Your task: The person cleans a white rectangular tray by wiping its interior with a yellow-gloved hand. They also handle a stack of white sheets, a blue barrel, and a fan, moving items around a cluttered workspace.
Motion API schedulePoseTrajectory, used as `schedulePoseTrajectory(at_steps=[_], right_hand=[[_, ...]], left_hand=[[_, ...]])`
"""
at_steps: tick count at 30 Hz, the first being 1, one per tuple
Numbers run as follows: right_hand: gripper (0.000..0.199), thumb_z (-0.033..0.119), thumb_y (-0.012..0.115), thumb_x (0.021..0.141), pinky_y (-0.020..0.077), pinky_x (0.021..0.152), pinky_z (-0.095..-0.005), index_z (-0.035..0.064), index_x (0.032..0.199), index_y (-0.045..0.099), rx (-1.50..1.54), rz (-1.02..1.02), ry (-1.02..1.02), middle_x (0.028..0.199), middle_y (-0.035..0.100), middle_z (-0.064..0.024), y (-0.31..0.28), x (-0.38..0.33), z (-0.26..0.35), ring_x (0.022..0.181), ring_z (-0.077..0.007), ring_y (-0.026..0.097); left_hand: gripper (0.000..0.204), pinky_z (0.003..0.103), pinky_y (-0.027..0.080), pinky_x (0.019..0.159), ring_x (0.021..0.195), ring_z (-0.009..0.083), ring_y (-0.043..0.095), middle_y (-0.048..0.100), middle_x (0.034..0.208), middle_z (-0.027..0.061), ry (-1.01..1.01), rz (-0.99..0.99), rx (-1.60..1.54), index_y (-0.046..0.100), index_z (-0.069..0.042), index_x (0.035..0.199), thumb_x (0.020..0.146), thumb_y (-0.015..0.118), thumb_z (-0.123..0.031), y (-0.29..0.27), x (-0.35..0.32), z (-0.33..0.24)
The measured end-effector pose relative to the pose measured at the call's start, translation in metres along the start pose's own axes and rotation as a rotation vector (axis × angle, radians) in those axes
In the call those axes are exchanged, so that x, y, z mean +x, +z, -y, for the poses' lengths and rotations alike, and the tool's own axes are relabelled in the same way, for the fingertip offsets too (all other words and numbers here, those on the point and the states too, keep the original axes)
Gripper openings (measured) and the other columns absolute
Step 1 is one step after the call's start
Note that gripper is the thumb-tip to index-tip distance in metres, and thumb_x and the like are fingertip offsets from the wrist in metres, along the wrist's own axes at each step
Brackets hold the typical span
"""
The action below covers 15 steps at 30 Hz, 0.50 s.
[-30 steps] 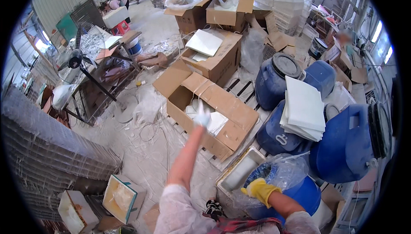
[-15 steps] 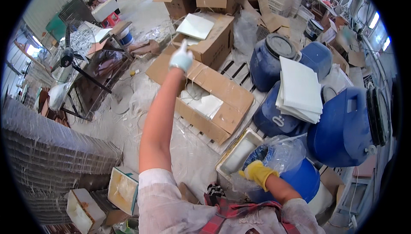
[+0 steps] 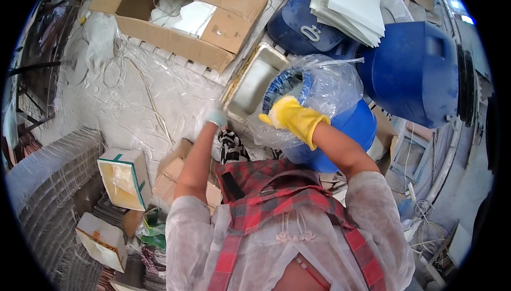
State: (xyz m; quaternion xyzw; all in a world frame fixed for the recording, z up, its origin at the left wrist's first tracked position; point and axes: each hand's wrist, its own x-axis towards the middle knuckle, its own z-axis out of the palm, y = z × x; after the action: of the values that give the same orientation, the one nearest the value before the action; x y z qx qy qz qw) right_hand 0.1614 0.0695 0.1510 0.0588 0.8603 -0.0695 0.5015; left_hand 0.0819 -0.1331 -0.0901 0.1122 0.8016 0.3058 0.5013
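My right hand (image 3: 295,119), in a yellow rubber glove, is at the near edge of a clear plastic bag (image 3: 338,86). Its fingers curl over the plastic. The bag spreads around the mouth of a blue drum (image 3: 348,136), where a dark blue rim with pale contents inside shows. My left hand (image 3: 215,116), in a pale thin glove, hangs low beside the near left corner of a white foam box (image 3: 250,89). Blur hides its fingers.
An open cardboard box (image 3: 223,30) with white sheets lies ahead. White corrugated panels (image 3: 348,6) rest on a blue drum (image 3: 298,19); another blue drum (image 3: 410,72) stands right. Two foam boxes, one with green tape (image 3: 125,176), sit left near a wrapped stack (image 3: 50,184).
My left arm has come down and back from its raised, pointing reach to beside the foam box. My right hand stays at the bagged drum. The view has tilted downward.
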Motion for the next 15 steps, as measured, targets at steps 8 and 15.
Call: schedulePoseTrajectory(at_steps=[8, 15], right_hand=[[0.067, 0.059, 0.025, 0.086, 0.0421, 0.089, -0.0399, 0.0081, 0.100, 0.066, -0.010, 0.171, 0.066, 0.104, 0.062, -0.0164, -0.018, 0.013, 0.009, 0.101, -0.0341, 0.056], [0.067, 0.059, 0.024, 0.087, 0.0421, 0.088, -0.0404, 0.0081, 0.102, 0.066, -0.063, 0.258, 0.057, 0.106, 0.062, -0.0156, -0.018, 0.047, 0.008, 0.102, -0.0332, 0.056]], left_hand=[[0.036, 0.039, 0.048, 0.065, 0.075, 0.0314, 0.061, 0.062, 0.087, 0.0180, -0.151, 0.299, -0.333, 0.049, -0.014, 0.114, 0.080, 0.052, -0.024, 0.134, -0.047, 0.018], [0.031, 0.039, 0.048, 0.062, 0.072, 0.0299, 0.061, 0.063, 0.085, 0.0166, -0.127, 0.270, -0.365, 0.052, -0.013, 0.109, 0.080, 0.052, -0.024, 0.179, -0.056, 0.015]])
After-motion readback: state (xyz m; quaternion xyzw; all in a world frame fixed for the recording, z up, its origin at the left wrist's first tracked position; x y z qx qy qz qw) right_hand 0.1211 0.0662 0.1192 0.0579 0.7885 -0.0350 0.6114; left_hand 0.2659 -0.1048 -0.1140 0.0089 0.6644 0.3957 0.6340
